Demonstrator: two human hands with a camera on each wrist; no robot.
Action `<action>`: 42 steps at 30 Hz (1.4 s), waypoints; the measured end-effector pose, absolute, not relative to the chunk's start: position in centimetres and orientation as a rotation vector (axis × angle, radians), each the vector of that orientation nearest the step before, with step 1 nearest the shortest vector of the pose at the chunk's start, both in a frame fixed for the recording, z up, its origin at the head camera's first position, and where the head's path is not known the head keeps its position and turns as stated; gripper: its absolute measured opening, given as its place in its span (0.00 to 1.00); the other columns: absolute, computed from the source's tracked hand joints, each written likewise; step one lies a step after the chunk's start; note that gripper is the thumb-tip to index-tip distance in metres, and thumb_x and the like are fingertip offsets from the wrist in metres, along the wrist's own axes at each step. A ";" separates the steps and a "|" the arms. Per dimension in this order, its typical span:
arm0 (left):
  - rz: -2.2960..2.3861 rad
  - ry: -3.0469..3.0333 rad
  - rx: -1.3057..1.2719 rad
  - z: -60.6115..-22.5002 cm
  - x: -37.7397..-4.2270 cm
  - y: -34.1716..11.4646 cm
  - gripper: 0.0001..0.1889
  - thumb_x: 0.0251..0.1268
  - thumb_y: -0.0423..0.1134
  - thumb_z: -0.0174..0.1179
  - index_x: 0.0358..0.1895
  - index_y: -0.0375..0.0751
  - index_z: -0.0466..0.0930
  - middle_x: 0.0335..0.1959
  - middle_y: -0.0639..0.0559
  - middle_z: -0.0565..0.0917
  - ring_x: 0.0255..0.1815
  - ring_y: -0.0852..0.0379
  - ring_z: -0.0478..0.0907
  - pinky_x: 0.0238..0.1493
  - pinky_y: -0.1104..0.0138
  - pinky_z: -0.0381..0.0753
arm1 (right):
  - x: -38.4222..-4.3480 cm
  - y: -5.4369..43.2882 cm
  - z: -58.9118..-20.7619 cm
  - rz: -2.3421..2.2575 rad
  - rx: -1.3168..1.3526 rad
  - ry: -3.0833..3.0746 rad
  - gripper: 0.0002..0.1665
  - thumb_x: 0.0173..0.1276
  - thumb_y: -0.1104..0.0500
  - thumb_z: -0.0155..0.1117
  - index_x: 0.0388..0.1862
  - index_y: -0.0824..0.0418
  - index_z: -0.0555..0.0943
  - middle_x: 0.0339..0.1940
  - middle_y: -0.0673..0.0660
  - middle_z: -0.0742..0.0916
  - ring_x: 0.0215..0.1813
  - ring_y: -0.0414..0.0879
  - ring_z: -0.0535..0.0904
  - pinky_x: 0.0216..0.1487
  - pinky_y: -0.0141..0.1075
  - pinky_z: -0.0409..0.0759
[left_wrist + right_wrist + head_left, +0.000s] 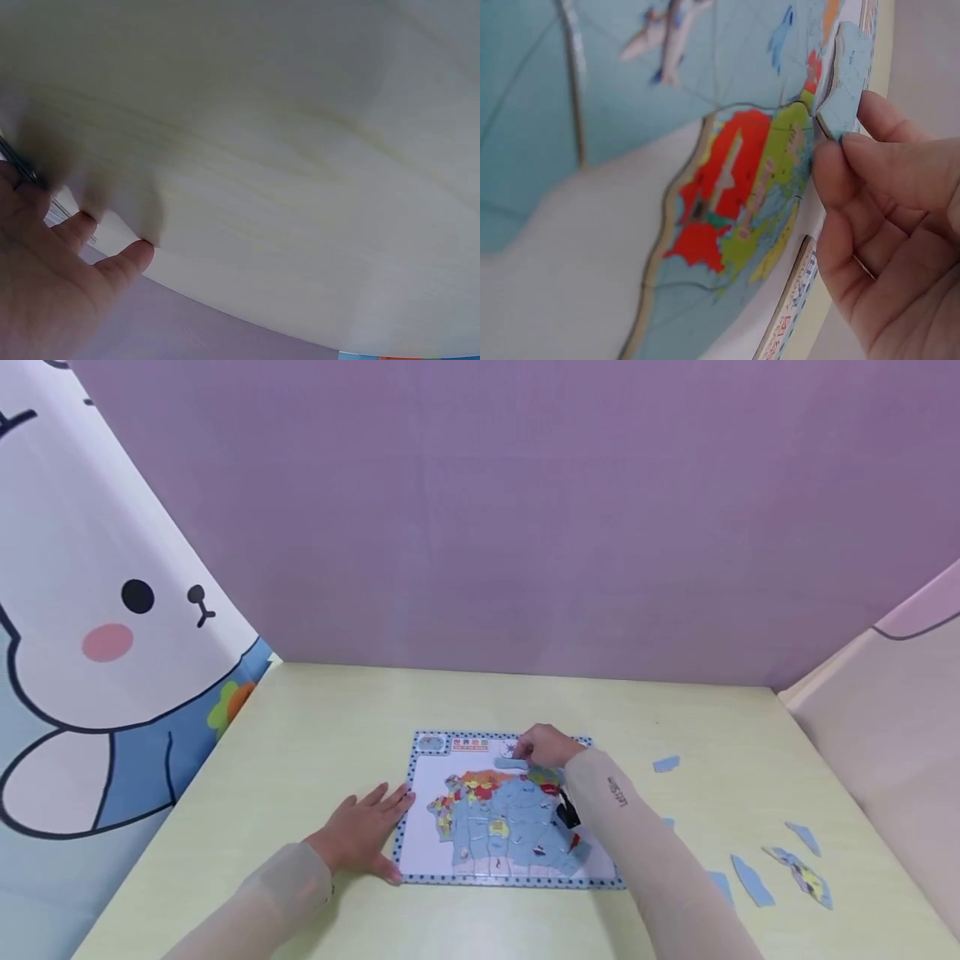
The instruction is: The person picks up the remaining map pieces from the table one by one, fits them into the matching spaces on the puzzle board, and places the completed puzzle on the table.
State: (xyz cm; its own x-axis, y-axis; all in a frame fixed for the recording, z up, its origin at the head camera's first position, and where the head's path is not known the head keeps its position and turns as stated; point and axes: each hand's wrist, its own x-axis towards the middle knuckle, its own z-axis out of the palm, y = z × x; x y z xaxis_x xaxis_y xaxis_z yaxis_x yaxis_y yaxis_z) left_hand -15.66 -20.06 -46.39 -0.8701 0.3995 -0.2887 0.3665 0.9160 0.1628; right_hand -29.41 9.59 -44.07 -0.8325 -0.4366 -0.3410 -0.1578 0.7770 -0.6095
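Observation:
A flat world-map jigsaw board [427, 768] with a dotted blue border lies on the table, partly filled with joined puzzle pieces [517, 818]. Between thumb and fingertips, my right hand [550, 746] pinches a light blue puzzle piece [849, 79] at the board's upper part. That piece is tilted in the right wrist view, close to a red and green map section [754, 176]. Fingers spread, my left hand [367, 831] rests at the board's left edge, fingertips on the border. The right forearm hides the board's right side.
Several loose pieces lie on the table to the right, among them a small blue one [666, 764], a long blue one [752, 881] and a multicoloured one [806, 878]. A purple wall panel [510, 527] rises behind the pale table [337, 710].

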 end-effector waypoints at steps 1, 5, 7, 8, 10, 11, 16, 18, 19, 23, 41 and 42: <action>0.146 2.757 0.565 -46.4 -15.7 -20.0 0.58 0.37 0.65 0.72 0.73 0.39 0.59 0.75 0.46 0.57 0.74 0.37 0.51 0.62 0.35 0.59 | -29.4 9.6 -44.1 -0.808 -0.430 2.487 0.13 0.64 0.74 0.59 0.42 0.63 0.86 0.41 0.54 0.85 0.49 0.50 0.77 0.58 0.46 0.75; 0.140 2.738 0.547 -46.5 -15.6 -19.8 0.57 0.38 0.66 0.72 0.73 0.41 0.58 0.75 0.48 0.57 0.74 0.39 0.50 0.63 0.36 0.58 | -29.6 9.6 -44.6 -0.817 -0.409 2.460 0.14 0.65 0.73 0.61 0.44 0.59 0.86 0.44 0.53 0.85 0.52 0.51 0.76 0.59 0.48 0.74; 0.142 2.730 0.541 -46.4 -15.6 -19.8 0.57 0.38 0.66 0.71 0.73 0.42 0.58 0.75 0.48 0.57 0.74 0.39 0.50 0.63 0.36 0.58 | -29.6 9.7 -44.8 -0.814 -0.433 2.455 0.15 0.65 0.72 0.61 0.43 0.58 0.87 0.44 0.52 0.85 0.53 0.51 0.76 0.60 0.49 0.74; 0.141 2.730 0.538 -46.4 -15.6 -19.8 0.57 0.38 0.66 0.71 0.73 0.42 0.58 0.75 0.49 0.57 0.74 0.39 0.51 0.63 0.36 0.58 | -29.7 9.7 -44.9 -0.806 -0.455 2.458 0.15 0.64 0.73 0.61 0.43 0.58 0.87 0.44 0.52 0.85 0.53 0.51 0.76 0.60 0.49 0.73; 0.143 2.732 0.534 -46.3 -15.5 -19.8 0.57 0.38 0.65 0.72 0.73 0.42 0.59 0.75 0.48 0.57 0.74 0.39 0.51 0.63 0.36 0.58 | -29.8 9.8 -44.9 -0.807 -0.475 2.462 0.16 0.64 0.74 0.60 0.42 0.57 0.87 0.44 0.52 0.85 0.53 0.51 0.76 0.60 0.49 0.73; 0.140 2.734 0.533 -46.2 -15.5 -19.8 0.57 0.38 0.65 0.72 0.73 0.42 0.59 0.75 0.48 0.57 0.74 0.39 0.51 0.63 0.36 0.58 | -29.9 9.8 -44.9 -0.808 -0.484 2.463 0.16 0.64 0.74 0.59 0.42 0.57 0.87 0.44 0.52 0.85 0.52 0.51 0.76 0.60 0.49 0.73; 0.122 2.725 0.517 -46.2 -15.8 -19.6 0.57 0.38 0.66 0.71 0.74 0.44 0.58 0.76 0.50 0.57 0.75 0.40 0.50 0.64 0.37 0.57 | -30.2 10.4 -45.1 -0.810 -0.534 2.472 0.18 0.65 0.76 0.57 0.39 0.58 0.88 0.43 0.52 0.85 0.50 0.50 0.76 0.57 0.46 0.75; 0.118 2.721 0.514 -46.3 -15.9 -19.5 0.57 0.38 0.67 0.71 0.74 0.44 0.58 0.76 0.50 0.56 0.75 0.40 0.50 0.64 0.37 0.57 | -30.3 10.5 -45.2 -0.817 -0.548 2.477 0.18 0.65 0.76 0.56 0.39 0.58 0.88 0.43 0.52 0.85 0.50 0.50 0.76 0.57 0.45 0.76; 0.114 2.720 0.516 -46.4 -16.0 -19.5 0.58 0.38 0.67 0.71 0.74 0.44 0.58 0.76 0.50 0.56 0.75 0.40 0.50 0.64 0.37 0.57 | -30.3 10.6 -45.3 -0.824 -0.551 2.475 0.18 0.65 0.76 0.56 0.39 0.59 0.88 0.44 0.52 0.85 0.50 0.50 0.76 0.56 0.45 0.76; 0.113 2.724 0.524 -46.6 -16.0 -19.6 0.58 0.37 0.67 0.71 0.74 0.43 0.58 0.76 0.49 0.56 0.74 0.39 0.50 0.64 0.37 0.58 | -30.2 10.6 -45.3 -0.824 -0.535 2.472 0.18 0.65 0.76 0.55 0.40 0.58 0.87 0.46 0.52 0.84 0.50 0.50 0.75 0.55 0.44 0.76; 0.090 2.733 0.516 -46.5 -15.9 -19.8 0.58 0.37 0.68 0.71 0.74 0.43 0.58 0.75 0.49 0.57 0.74 0.39 0.51 0.64 0.37 0.59 | -30.2 7.6 -45.4 -0.880 -0.567 2.459 0.13 0.66 0.72 0.58 0.39 0.59 0.86 0.43 0.52 0.84 0.47 0.49 0.75 0.50 0.42 0.76; 0.089 2.733 0.519 -46.5 -16.0 -19.8 0.58 0.37 0.67 0.71 0.74 0.43 0.58 0.75 0.49 0.57 0.74 0.39 0.51 0.63 0.37 0.59 | -30.1 7.4 -45.4 -0.872 -0.572 2.458 0.13 0.66 0.72 0.57 0.39 0.59 0.86 0.42 0.52 0.84 0.46 0.49 0.74 0.49 0.41 0.76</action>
State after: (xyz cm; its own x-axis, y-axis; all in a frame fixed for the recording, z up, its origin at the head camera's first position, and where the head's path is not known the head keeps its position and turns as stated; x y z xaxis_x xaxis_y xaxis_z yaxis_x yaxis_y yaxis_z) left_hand -15.95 -19.80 -46.47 -0.8693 0.3658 -0.3325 0.3435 0.9307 0.1258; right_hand -30.15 7.39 -45.36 -0.8042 -0.5212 -0.2857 -0.2246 0.7115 -0.6659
